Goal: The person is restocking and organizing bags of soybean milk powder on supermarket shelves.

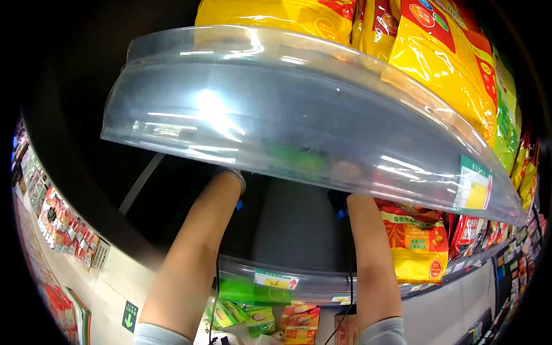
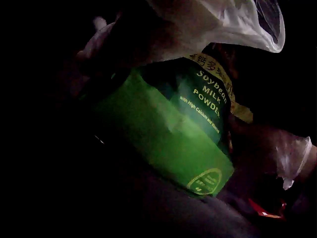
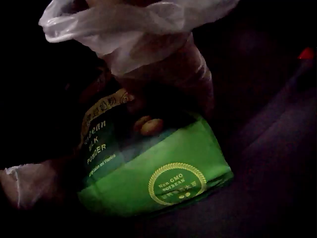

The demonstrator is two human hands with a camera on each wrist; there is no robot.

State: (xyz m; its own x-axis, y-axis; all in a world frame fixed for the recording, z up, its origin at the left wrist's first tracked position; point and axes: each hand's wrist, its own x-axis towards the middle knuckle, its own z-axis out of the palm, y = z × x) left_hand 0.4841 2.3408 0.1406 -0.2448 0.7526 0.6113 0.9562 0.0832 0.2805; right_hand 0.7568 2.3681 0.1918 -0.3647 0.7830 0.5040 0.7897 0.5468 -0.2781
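Through the head camera I see both forearms reaching from the bottom of the frame into a dark shelf (image 1: 293,224), under a clear, curved guard (image 1: 287,121) that spans the upper half. The green bag (image 2: 163,129) shows through the guard as a blurred patch near the centre, between the hands. My left wrist view has it tilted across the middle of the frame, its lettering reading "Soybean Milk Powder". The left hand (image 2: 193,29), in a thin see-through glove, is at the top there, close to the bag's upper part. The right hand (image 3: 168,69), gloved alike, comes down from the top of the right wrist view to the bag's upper edge. Fingers on both hands are lost in shadow or behind plastic, so I cannot tell whether either is spread, pressed together or pinching the bag. Yellow bags (image 1: 443,69) stand behind the guard's top edge at upper right, and a price tag (image 1: 472,184) sits on its right end. A red and yellow bag (image 1: 420,241) is beside the right forearm, at lower right. A green arrow sign (image 1: 129,316) shows at lower left.
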